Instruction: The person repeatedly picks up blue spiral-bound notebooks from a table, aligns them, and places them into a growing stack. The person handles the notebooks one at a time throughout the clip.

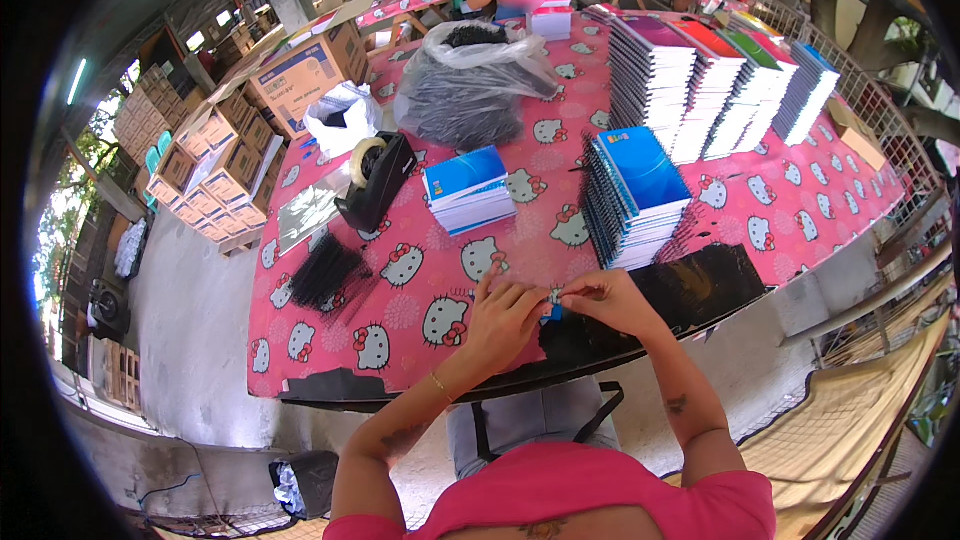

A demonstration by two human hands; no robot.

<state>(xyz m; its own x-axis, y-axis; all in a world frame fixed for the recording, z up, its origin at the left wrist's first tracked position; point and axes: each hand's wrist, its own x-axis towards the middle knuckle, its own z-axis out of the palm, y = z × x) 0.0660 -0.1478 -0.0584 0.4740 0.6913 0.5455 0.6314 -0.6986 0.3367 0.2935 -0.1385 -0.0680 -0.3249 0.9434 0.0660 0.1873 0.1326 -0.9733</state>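
Small blue item (pixel 554 312) between hands, near front edge of pink-covered table (pixel 540 252). Right hand (pixel 610 302): fingertips pinching it. Left hand (pixel 502 324): fingers bent beside it, grip cannot tell. Item mostly covered; probably light, fairly stiff; edges likely best hold.
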